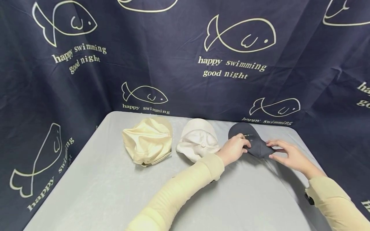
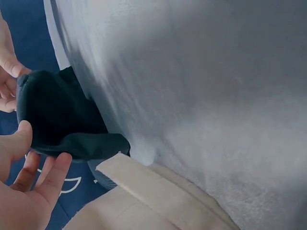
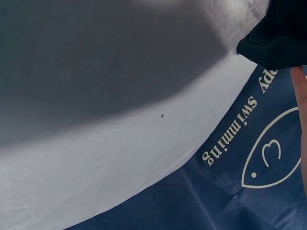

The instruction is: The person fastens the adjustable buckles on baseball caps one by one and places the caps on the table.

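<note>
A dark baseball cap [image 1: 258,146] with small light lettering is at the right end of the row, its brim toward the back. My left hand [image 1: 233,148] pinches its left side; in the left wrist view, the thumb and fingers of that hand [image 2: 29,191] hold the edge of the cap's hollow [image 2: 62,105]. On the cap's right side, my right hand [image 1: 292,156] grips the edge between thumb and fingers. Only one finger [image 3: 300,96] of it shows in the right wrist view, against the dark cloth [image 3: 278,45].
A white cap [image 1: 199,141] lies beside my left forearm, with a pale yellow cap [image 1: 147,138] farther left. All are near the back edge of a grey-covered table [image 1: 95,179]. A navy curtain [image 1: 179,57] with fish prints hangs behind and at both sides.
</note>
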{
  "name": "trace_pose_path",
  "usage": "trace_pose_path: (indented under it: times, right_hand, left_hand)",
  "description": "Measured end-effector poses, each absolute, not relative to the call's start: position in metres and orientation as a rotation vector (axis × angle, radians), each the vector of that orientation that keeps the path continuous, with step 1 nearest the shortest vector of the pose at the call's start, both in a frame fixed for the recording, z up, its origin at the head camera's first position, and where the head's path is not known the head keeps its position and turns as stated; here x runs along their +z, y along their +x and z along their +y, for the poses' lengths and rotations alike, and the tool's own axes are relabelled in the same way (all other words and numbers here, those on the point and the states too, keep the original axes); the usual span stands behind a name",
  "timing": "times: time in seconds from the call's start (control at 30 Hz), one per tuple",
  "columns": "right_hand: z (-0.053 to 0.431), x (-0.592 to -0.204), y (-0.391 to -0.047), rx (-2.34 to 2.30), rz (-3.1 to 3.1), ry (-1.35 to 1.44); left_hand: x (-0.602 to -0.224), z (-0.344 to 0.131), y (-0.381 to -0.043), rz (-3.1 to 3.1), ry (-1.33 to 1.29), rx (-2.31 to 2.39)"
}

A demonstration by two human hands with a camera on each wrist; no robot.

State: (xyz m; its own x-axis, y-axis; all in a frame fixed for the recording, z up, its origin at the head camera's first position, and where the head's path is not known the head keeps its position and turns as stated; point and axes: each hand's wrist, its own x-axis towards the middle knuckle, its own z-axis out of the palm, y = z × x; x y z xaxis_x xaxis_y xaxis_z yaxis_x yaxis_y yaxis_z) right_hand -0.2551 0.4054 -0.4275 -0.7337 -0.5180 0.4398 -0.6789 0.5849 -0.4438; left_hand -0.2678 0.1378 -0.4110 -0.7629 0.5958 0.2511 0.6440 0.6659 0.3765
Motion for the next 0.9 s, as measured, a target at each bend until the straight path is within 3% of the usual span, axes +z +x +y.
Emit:
trace_pose_path:
  times: [0.6, 0.9]
  right_hand:
    - [0.4, -0.418, -0.248, 0.837, -2.56, 0.946]
    - [0.374, -0.384, -0.249, 0.842, -2.549, 0.824]
  left_hand:
    - [-0.406, 0.135, -0.26, -2.776, -1.068, -0.609]
    - [-0.378, 0.105, -0.253, -2.755, -1.03, -0.748]
